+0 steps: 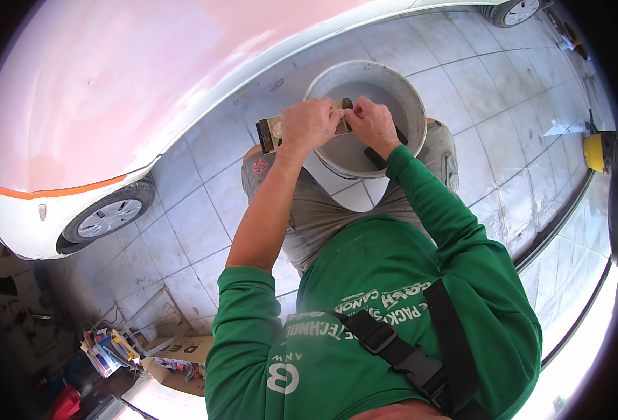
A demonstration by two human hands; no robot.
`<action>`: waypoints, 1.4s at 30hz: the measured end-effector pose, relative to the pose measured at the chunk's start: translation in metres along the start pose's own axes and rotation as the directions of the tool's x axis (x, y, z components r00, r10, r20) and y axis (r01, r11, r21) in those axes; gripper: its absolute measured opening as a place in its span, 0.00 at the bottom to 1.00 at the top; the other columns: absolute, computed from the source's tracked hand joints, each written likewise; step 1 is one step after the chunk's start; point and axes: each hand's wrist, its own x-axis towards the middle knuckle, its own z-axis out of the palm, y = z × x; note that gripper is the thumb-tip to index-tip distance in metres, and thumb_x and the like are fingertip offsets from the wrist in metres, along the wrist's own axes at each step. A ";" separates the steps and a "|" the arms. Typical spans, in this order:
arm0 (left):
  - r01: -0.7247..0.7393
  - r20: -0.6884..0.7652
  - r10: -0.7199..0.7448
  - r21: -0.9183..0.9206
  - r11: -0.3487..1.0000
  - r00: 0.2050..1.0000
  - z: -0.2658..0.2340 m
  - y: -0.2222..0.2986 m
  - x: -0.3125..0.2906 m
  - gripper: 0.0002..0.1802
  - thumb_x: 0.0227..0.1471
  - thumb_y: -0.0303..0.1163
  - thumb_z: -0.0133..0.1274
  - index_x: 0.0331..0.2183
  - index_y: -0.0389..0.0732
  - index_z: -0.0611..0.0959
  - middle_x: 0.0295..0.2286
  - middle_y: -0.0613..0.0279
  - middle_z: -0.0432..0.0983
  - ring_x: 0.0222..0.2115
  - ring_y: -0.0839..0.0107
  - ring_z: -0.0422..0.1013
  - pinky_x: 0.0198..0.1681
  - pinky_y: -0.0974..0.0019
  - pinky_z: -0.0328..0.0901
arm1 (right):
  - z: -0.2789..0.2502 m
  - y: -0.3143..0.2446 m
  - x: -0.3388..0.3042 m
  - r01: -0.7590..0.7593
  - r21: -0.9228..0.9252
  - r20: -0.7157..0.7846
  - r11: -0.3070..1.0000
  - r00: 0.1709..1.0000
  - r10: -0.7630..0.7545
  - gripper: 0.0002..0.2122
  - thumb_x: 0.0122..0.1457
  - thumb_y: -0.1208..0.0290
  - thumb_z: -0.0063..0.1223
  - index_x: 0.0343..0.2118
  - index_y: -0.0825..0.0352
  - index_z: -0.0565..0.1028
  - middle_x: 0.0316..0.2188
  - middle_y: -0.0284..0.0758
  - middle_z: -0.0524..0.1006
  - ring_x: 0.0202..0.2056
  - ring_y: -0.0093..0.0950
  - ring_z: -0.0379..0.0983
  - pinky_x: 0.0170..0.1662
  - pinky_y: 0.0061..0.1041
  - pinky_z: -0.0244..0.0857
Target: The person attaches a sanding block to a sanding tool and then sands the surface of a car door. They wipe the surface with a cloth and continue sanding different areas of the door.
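Observation:
A long beige sanding block (271, 131) with dark ends lies across the left side of a round pail (421, 105) that holds greyish water. My left hand (306, 124) is closed around the middle of the block, and its thumb points toward the right end. Beside it, the fingers of my right hand (372, 123) are pinched together at the block's right end; the exact spot they grip is partly hidden. Under my right wrist, a black strip-like piece (375, 157) rests at the pail's inner wall, its kind unclear.
The pail stands between my knees on a tiled floor (494, 157). A car with a pink-and-white body (106, 91) and an orange tape line (64, 190) fills the upper left. Lower left are an open cardboard box (183, 357) and assorted supplies (109, 350). A yellow object (594, 152) stands far right.

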 end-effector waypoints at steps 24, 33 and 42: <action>-0.094 -0.221 0.055 -0.168 0.981 0.974 -0.003 -0.015 -0.019 0.26 0.56 0.53 0.60 0.50 0.47 0.84 0.43 0.56 0.83 0.41 0.52 0.80 0.46 0.50 0.72 | -0.048 0.021 0.024 -0.578 0.610 0.643 0.543 0.761 0.089 0.18 0.65 0.75 0.59 0.57 0.76 0.74 0.36 0.34 0.80 0.35 0.22 0.80 0.39 0.25 0.82; -0.375 -0.282 0.350 -0.037 0.926 0.893 0.005 0.001 -0.019 0.17 0.53 0.35 0.65 0.46 0.50 0.84 0.38 0.65 0.79 0.40 0.58 0.78 0.41 0.55 0.74 | -0.048 0.024 0.011 -0.678 0.635 0.710 0.370 0.701 0.065 0.18 0.69 0.72 0.53 0.58 0.74 0.74 0.45 0.39 0.82 0.43 0.27 0.83 0.45 0.31 0.82; -0.493 -0.306 0.493 0.082 0.866 0.815 0.002 -0.003 -0.016 0.10 0.55 0.34 0.64 0.41 0.49 0.85 0.36 0.67 0.78 0.37 0.62 0.77 0.37 0.58 0.74 | -0.045 -0.004 -0.001 -0.597 0.629 0.597 0.498 0.781 0.182 0.17 0.63 0.74 0.54 0.53 0.76 0.78 0.40 0.36 0.82 0.37 0.24 0.82 0.40 0.25 0.81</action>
